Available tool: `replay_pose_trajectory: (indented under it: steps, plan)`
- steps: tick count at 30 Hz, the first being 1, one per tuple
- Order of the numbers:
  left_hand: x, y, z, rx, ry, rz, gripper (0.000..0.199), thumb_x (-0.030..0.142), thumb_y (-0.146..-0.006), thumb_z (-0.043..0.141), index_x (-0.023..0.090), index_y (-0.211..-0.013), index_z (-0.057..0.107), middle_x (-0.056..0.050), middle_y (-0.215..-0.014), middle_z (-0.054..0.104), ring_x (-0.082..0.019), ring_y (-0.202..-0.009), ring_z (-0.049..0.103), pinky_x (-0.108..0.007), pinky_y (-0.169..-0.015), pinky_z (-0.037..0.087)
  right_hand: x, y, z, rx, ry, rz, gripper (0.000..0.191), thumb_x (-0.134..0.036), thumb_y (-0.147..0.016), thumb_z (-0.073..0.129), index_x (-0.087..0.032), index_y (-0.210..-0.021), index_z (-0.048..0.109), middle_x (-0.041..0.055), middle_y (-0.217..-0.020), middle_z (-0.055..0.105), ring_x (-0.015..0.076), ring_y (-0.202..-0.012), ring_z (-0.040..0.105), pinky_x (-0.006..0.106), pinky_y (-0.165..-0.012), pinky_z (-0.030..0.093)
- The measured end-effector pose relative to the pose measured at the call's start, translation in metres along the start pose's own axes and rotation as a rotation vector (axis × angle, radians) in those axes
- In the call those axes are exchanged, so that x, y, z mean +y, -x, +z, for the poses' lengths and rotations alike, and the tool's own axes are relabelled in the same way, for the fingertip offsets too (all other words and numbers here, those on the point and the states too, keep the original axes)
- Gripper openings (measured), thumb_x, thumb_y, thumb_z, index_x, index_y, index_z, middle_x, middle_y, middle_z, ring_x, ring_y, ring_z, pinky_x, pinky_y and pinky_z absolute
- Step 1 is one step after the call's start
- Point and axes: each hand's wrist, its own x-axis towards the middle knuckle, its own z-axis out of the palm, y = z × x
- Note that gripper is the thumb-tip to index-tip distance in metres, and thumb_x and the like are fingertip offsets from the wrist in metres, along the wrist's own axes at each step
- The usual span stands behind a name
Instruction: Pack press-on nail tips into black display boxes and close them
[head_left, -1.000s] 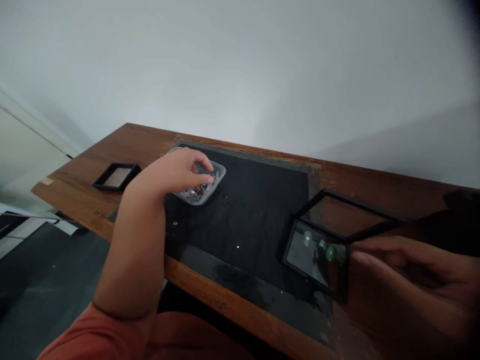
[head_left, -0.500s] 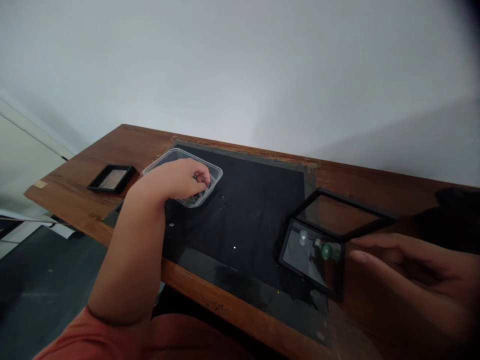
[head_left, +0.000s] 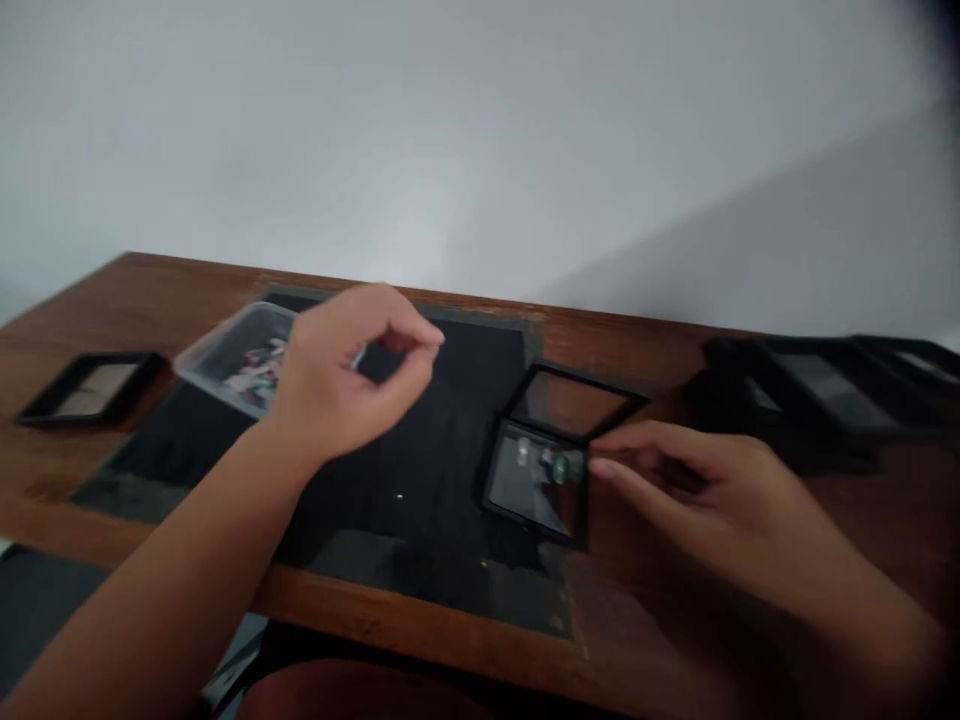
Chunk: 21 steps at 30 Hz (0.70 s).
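Note:
My left hand (head_left: pixel 352 375) is raised over the dark mat, thumb and fingertips pinched together. Anything in the pinch is too small or hidden to make out. Just behind its wrist sits a clear plastic tub (head_left: pixel 210 385) holding many small mixed pieces, partly covered by the hand. On the right, my right hand (head_left: pixel 675 480) grips the right edge of a black hinged display box (head_left: pixel 525 515) between thumb and forefinger. The box's windowed lid (head_left: pixel 574 400) is folded back, and a few small clear and green pieces, including a green stone (head_left: pixel 560 468), lie inside.
A dark mat (head_left: pixel 450 420) is fixed on the wooden table (head_left: pixel 360 605). Another black box (head_left: pixel 90 388) rests at the left. Several black windowed boxes (head_left: pixel 825 390) stand at the far right. A pale wall (head_left: pixel 480 150) rises behind the table.
My left hand has come up out of the tub and moved right over the mat, fingers pinched. My right hand stays at the display box. The view has turned to the right.

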Motion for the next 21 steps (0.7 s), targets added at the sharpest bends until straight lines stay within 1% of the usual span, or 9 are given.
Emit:
replay_pose_trajectory:
  steps: [2, 3, 4, 5, 7, 10, 14, 17, 21]
  plan:
    - [0.016, 0.007, 0.025, -0.086, 0.092, 0.065, 0.014, 0.008, -0.089, 0.070, 0.022, -0.088, 0.070, 0.001, -0.084, 0.076, -0.012, -0.079, 0.071, -0.028, -0.075, 0.058, -0.008, 0.000, 0.001, -0.044, -0.059, -0.030, 0.030, -0.053, -0.098, 0.073, -0.024, -0.097, 0.080, -0.0024, -0.059, 0.061, 0.0131, -0.049, 0.053, 0.027, -0.046, 0.039]
    - [0.022, 0.011, 0.035, -0.144, 0.140, 0.079, 0.014, 0.009, -0.091, 0.071, 0.022, -0.089, 0.071, 0.001, -0.085, 0.077, -0.012, -0.080, 0.072, -0.027, -0.076, 0.058, -0.011, -0.001, 0.002, -0.085, -0.079, -0.029, 0.026, -0.049, -0.098, 0.073, -0.023, -0.097, 0.080, -0.0028, -0.061, 0.061, 0.0119, -0.051, 0.052, 0.025, -0.047, 0.038]
    - [0.027, 0.014, 0.044, -0.197, 0.184, 0.089, 0.013, 0.010, -0.092, 0.073, 0.022, -0.089, 0.071, 0.001, -0.085, 0.078, -0.012, -0.081, 0.072, -0.027, -0.077, 0.059, -0.014, -0.001, 0.004, -0.094, -0.111, -0.047, 0.024, -0.046, -0.097, 0.075, -0.022, -0.097, 0.080, -0.0037, -0.060, 0.060, 0.0104, -0.050, 0.050, 0.024, -0.047, 0.037]
    - [0.031, 0.018, 0.050, -0.230, 0.227, 0.104, 0.012, 0.011, -0.093, 0.074, 0.023, -0.090, 0.072, 0.001, -0.086, 0.078, -0.012, -0.082, 0.072, -0.027, -0.076, 0.059, -0.015, -0.001, 0.006, -0.104, -0.149, -0.071, 0.024, -0.044, -0.096, 0.076, -0.020, -0.097, 0.079, -0.0045, -0.059, 0.059, 0.0094, -0.050, 0.049, 0.024, -0.048, 0.037]
    - [0.034, 0.023, 0.059, -0.258, 0.298, 0.136, 0.013, 0.011, -0.092, 0.078, 0.022, -0.089, 0.072, 0.001, -0.086, 0.079, -0.013, -0.081, 0.073, -0.026, -0.076, 0.060, -0.018, -0.001, 0.009, -0.105, -0.236, -0.138, 0.024, -0.041, -0.092, 0.082, -0.018, -0.096, 0.079, -0.0059, -0.057, 0.057, 0.0076, -0.048, 0.047, 0.022, -0.048, 0.036]
    - [0.036, 0.027, 0.063, -0.247, 0.338, 0.160, 0.017, 0.011, -0.089, 0.081, 0.021, -0.084, 0.069, 0.000, -0.083, 0.078, -0.014, -0.078, 0.072, -0.027, -0.073, 0.059, -0.019, -0.001, 0.013, -0.132, -0.303, -0.195, 0.023, -0.038, -0.089, 0.086, -0.017, -0.095, 0.080, -0.0064, -0.057, 0.059, 0.0061, -0.047, 0.045, 0.021, -0.049, 0.036]
    - [0.039, 0.027, 0.062, -0.230, 0.296, 0.189, 0.022, 0.010, -0.087, 0.083, 0.021, -0.080, 0.065, 0.000, -0.082, 0.076, -0.015, -0.075, 0.071, -0.030, -0.070, 0.059, -0.019, 0.000, 0.014, -0.106, -0.302, -0.228, 0.021, -0.037, -0.089, 0.086, -0.017, -0.095, 0.081, -0.0049, -0.060, 0.065, 0.0057, -0.048, 0.048, 0.021, -0.050, 0.037]
    - [0.040, 0.027, 0.061, -0.235, 0.274, 0.200, 0.023, 0.011, -0.087, 0.083, 0.022, -0.080, 0.065, 0.000, -0.082, 0.076, -0.015, -0.074, 0.070, -0.030, -0.070, 0.058, -0.022, 0.001, 0.015, -0.083, -0.281, -0.254, 0.021, -0.036, -0.090, 0.086, -0.016, -0.092, 0.080, -0.0058, -0.058, 0.062, 0.0056, -0.048, 0.049, 0.021, -0.050, 0.038]
    - [0.041, 0.028, 0.061, -0.240, 0.244, 0.216, 0.028, 0.011, -0.088, 0.082, 0.021, -0.076, 0.059, 0.001, -0.080, 0.073, -0.015, -0.073, 0.066, -0.030, -0.069, 0.057, -0.025, 0.002, 0.021, -0.014, -0.216, -0.256, 0.023, -0.036, -0.088, 0.088, -0.016, -0.093, 0.079, -0.0062, -0.061, 0.061, 0.0063, -0.053, 0.052, 0.021, -0.052, 0.038]
